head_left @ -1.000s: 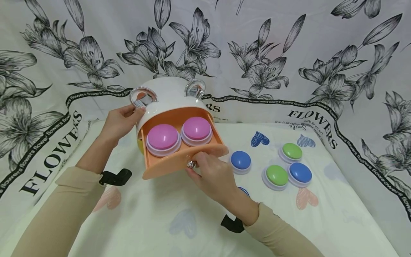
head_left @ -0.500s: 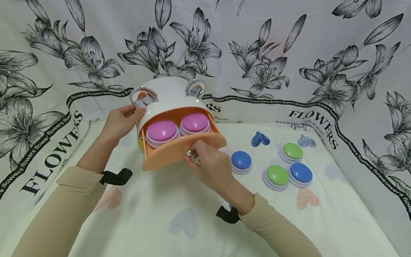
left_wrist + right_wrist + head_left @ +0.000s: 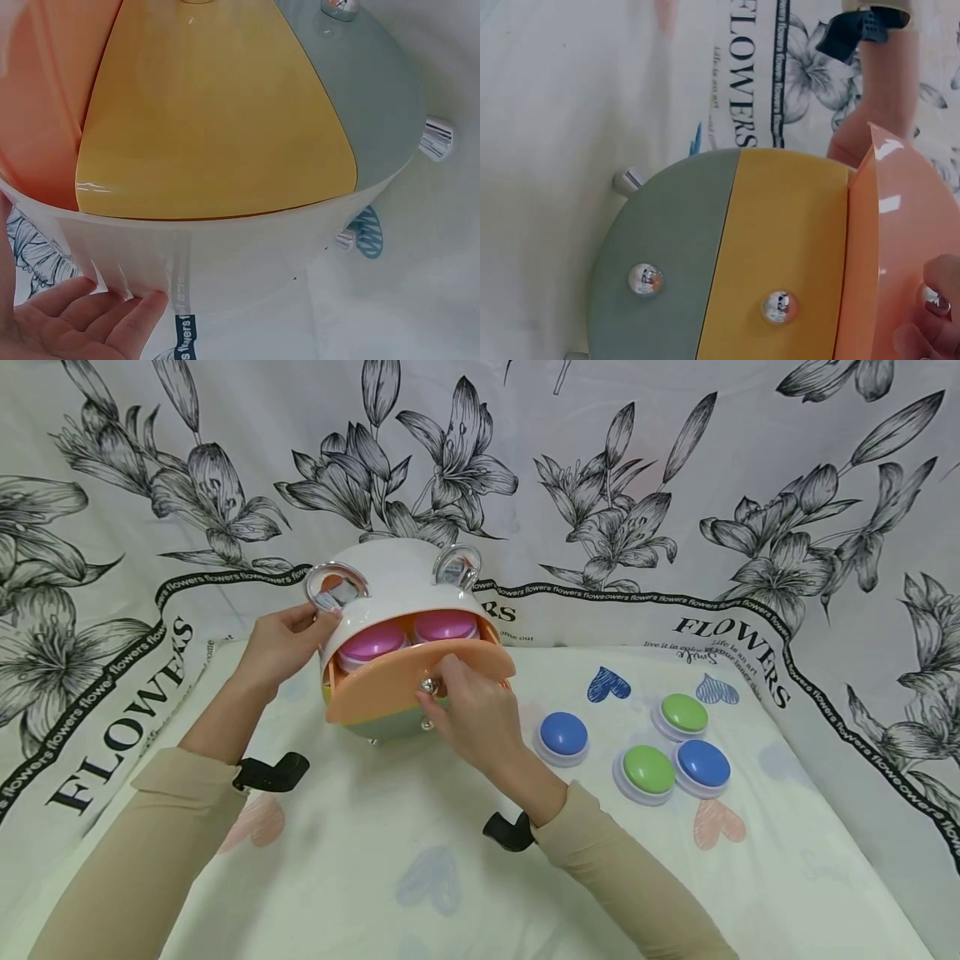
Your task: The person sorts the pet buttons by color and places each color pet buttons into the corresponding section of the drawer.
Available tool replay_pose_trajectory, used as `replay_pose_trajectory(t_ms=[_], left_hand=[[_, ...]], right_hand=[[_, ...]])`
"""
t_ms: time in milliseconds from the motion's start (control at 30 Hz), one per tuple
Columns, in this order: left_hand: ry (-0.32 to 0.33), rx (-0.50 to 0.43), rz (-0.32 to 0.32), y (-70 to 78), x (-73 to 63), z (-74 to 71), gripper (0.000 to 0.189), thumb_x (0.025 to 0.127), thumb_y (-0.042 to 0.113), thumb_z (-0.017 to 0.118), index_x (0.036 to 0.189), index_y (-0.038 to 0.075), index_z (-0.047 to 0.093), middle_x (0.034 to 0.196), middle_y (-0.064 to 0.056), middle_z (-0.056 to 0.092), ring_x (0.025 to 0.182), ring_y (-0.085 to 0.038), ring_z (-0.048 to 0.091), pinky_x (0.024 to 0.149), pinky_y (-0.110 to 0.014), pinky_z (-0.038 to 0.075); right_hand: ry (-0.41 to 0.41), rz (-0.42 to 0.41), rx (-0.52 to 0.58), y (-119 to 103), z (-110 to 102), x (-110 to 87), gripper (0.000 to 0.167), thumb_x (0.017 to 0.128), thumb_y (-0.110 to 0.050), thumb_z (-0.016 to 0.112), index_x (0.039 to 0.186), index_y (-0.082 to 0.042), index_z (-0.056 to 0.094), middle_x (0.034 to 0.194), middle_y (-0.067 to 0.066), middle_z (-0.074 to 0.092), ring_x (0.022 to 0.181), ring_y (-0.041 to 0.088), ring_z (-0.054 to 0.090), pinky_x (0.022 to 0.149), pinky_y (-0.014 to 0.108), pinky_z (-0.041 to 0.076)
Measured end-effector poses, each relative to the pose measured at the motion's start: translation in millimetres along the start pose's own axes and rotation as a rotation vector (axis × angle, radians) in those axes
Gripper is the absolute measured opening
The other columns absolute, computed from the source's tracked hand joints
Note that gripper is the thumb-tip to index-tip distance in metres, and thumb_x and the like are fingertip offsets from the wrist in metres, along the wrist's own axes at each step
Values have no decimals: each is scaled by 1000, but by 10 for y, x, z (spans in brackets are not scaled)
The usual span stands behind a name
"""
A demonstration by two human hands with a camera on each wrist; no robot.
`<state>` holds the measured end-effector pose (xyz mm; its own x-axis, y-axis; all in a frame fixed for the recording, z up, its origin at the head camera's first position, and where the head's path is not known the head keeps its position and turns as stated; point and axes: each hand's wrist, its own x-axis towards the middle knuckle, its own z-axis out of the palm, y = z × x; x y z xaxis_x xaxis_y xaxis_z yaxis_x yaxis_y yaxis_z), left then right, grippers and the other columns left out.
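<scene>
A rounded white mini drawer cabinet [image 3: 393,568] with two clear ring-shaped ears stands on the bedding. Its top orange drawer [image 3: 375,687] is partly out, and inside lie two pink-topped round buttons [image 3: 372,642], half hidden behind the drawer front. Thumb and fingers of my right hand [image 3: 476,718] pinch the silver knob [image 3: 428,686] of that drawer. My left hand [image 3: 281,647] touches the cabinet's left side below the ear; in the left wrist view its fingertips [image 3: 154,300] rest against the white casing. The yellow drawer [image 3: 795,232] and green drawer [image 3: 667,225] underneath are closed.
On the right lie two blue-topped buttons [image 3: 563,733] and two green-topped buttons [image 3: 648,769]. The white sheet [image 3: 330,877] carries printed hearts. A flower-printed cloth [image 3: 585,460] hangs behind the cabinet. Dark straps [image 3: 272,772] sit at both wrists.
My right hand has moved forward and slightly left with the knob. The orange drawer has slid further in, covering more of the pink buttons and uncovering the green drawer. My left hand stays put.
</scene>
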<state>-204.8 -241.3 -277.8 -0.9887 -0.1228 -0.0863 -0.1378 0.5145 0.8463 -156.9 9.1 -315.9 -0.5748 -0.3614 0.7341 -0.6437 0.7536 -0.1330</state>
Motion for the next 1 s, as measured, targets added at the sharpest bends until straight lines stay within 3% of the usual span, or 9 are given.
replay_pose_trajectory(t_ms=[300, 1000], left_hand=[[-1, 9, -25, -13, 27, -1, 91, 81, 67, 47, 148, 12, 19, 148, -13, 31, 137, -33, 24, 103, -62, 25], [-7, 9, -44, -1, 31, 2, 95, 78, 70, 47, 148, 12, 20, 148, -14, 30, 138, -31, 21, 106, -60, 24]], right_hand=[[-68, 23, 62, 61, 151, 189, 28, 84, -30, 69, 92, -9, 51, 77, -1, 61, 50, 8, 46, 39, 13, 29], [-57, 74, 20, 99, 320, 334, 26, 85, -33, 66, 92, -12, 51, 79, -5, 59, 52, 8, 51, 39, 16, 30]])
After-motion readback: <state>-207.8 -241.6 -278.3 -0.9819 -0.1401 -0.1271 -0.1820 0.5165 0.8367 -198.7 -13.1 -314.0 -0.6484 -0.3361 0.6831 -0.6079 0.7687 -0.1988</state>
